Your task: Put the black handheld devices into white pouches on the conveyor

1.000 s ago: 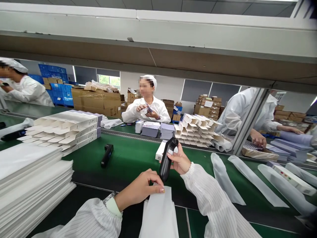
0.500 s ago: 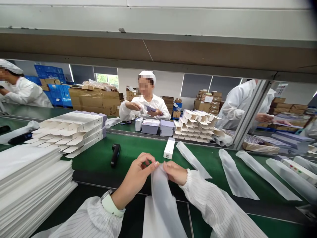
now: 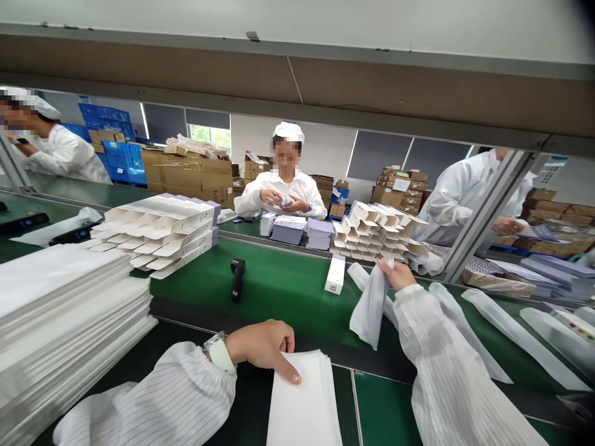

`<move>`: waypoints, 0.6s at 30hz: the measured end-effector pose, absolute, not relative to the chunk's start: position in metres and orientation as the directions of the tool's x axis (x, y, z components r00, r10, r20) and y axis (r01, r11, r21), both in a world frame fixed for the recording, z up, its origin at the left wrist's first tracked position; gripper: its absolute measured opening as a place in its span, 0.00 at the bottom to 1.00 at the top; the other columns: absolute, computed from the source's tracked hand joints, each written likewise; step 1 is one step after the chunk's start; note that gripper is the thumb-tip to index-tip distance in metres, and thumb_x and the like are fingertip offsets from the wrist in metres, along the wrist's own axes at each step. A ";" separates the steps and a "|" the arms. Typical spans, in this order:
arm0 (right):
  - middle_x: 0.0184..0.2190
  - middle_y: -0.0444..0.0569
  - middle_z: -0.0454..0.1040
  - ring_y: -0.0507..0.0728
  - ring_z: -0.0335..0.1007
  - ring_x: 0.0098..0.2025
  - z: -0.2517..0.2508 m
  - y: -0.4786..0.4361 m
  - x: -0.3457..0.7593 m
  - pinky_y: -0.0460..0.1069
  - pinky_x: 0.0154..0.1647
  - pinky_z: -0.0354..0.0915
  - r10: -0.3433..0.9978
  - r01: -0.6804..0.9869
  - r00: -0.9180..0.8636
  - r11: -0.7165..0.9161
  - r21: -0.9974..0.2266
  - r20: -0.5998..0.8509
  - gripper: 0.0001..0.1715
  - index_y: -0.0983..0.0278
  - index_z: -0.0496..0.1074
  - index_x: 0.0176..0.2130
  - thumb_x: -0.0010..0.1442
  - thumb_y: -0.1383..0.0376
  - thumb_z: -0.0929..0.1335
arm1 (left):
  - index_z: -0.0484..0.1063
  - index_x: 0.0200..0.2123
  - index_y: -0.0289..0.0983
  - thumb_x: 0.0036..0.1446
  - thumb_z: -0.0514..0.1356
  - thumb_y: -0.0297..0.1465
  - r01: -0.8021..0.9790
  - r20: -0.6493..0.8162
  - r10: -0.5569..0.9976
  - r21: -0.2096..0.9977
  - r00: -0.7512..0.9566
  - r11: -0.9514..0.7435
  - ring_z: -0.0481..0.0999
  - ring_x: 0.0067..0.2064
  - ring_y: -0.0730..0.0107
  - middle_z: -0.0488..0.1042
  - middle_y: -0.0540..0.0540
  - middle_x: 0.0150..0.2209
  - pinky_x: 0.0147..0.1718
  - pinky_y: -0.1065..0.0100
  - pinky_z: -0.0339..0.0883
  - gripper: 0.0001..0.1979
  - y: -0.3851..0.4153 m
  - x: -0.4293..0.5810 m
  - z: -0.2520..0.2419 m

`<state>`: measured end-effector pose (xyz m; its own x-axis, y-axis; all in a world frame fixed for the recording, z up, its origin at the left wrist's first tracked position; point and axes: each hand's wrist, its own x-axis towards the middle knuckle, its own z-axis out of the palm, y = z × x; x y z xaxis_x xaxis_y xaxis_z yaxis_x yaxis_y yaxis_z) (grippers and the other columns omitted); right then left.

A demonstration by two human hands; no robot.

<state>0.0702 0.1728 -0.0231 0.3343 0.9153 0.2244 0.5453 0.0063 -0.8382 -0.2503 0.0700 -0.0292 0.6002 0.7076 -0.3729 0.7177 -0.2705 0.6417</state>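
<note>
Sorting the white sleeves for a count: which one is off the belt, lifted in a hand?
The white sleeve held up by the right hand, hanging limp beside the small white box. The other sleeves lie flat on the green belt.

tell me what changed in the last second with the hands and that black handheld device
The right hand slid the black device into a white foam sleeve, then carried the filled sleeve forward and right over the green belt. The left hand let go and dropped back onto the stack of flat sleeves. The small white box and the loose black device rode right along the belt.
</note>
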 end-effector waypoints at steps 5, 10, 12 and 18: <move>0.47 0.61 0.59 0.68 0.50 0.52 -0.037 0.172 0.056 0.61 0.48 0.48 0.873 0.731 0.321 0.019 -0.682 0.368 0.21 0.67 0.64 0.41 0.45 0.65 0.65 | 0.67 0.27 0.35 0.31 0.63 0.42 0.678 -0.332 0.724 0.691 0.605 -0.251 0.63 0.26 0.72 0.66 0.51 0.25 0.19 0.75 0.54 0.20 0.073 -0.248 -0.037; 0.49 0.51 0.58 0.56 0.51 0.52 -0.036 0.161 -0.052 0.53 0.50 0.50 0.807 0.735 -0.349 0.551 -0.394 0.477 0.24 0.59 0.53 0.52 0.55 0.63 0.59 | 0.67 0.21 0.34 0.34 0.62 0.38 0.648 -0.223 0.775 0.704 0.591 -0.292 0.63 0.24 0.73 0.65 0.51 0.20 0.19 0.74 0.52 0.13 0.074 -0.242 -0.043; 0.49 0.49 0.57 0.58 0.49 0.52 -0.045 0.157 -0.102 0.55 0.50 0.50 0.739 0.646 -0.571 0.673 -0.360 0.356 0.24 0.53 0.52 0.52 0.55 0.58 0.59 | 0.67 0.19 0.34 0.34 0.62 0.36 0.646 -0.157 0.810 0.695 0.565 -0.316 0.62 0.23 0.74 0.64 0.52 0.19 0.19 0.74 0.51 0.12 0.072 -0.240 -0.042; 0.42 0.50 0.63 0.62 0.54 0.47 -0.074 0.167 -0.170 0.57 0.43 0.54 0.732 0.616 -0.658 0.659 -0.433 0.179 0.26 0.57 0.62 0.42 0.49 0.45 0.59 | 0.65 0.16 0.33 0.35 0.62 0.33 0.630 -0.058 0.835 0.685 0.548 -0.366 0.58 0.23 0.77 0.60 0.54 0.17 0.19 0.75 0.47 0.10 0.065 -0.238 -0.038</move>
<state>-0.1700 0.1674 -0.0740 -0.6576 0.7319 0.1788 0.6156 0.6588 -0.4325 -0.2378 0.0651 -0.0377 0.5479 0.8345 -0.0581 0.6299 -0.3659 0.6851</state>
